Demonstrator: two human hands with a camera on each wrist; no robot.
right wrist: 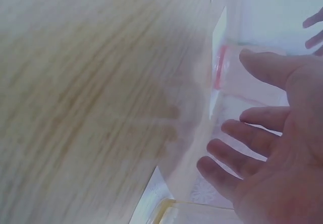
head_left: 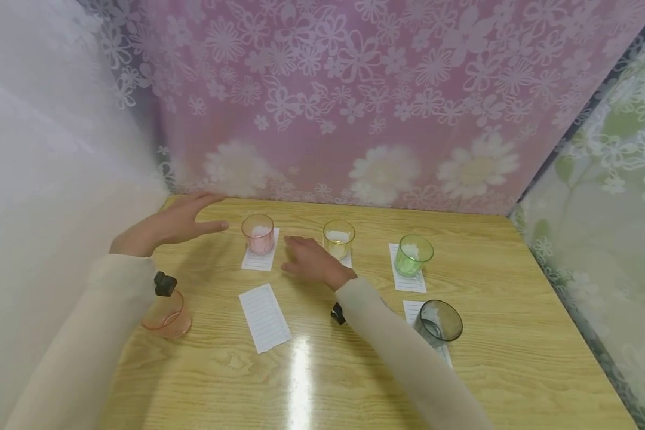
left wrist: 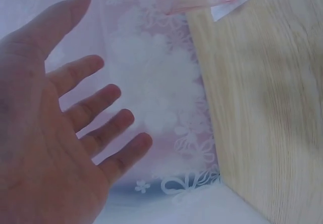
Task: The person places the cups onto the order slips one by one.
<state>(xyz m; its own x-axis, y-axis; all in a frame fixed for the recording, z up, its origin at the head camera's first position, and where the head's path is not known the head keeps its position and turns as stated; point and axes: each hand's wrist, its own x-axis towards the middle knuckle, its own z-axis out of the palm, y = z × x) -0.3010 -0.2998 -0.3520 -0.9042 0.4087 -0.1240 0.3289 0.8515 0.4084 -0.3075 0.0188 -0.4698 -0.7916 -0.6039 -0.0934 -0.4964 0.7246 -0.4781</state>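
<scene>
A pink glass (head_left: 258, 236) with white stuff inside stands on a lined paper slip (head_left: 261, 261) near the back of the table. To its left my left hand (head_left: 178, 224) hovers with fingers spread, touching nothing; the left wrist view shows its bare palm (left wrist: 55, 128). My right hand (head_left: 314, 261) is held over the table between the pink glass and a yellow glass (head_left: 337, 243), its fingers apart and holding nothing. In the right wrist view the pink glass (right wrist: 247, 72) appears beyond the right thumb.
A green glass (head_left: 411, 258) and a dark grey glass (head_left: 436, 325) stand on paper slips at the right. One loose lined slip (head_left: 265, 318) lies mid-table. An orange glass (head_left: 173, 319) is at the left, partly behind the left sleeve. Flowered curtains (head_left: 355, 107) hang behind.
</scene>
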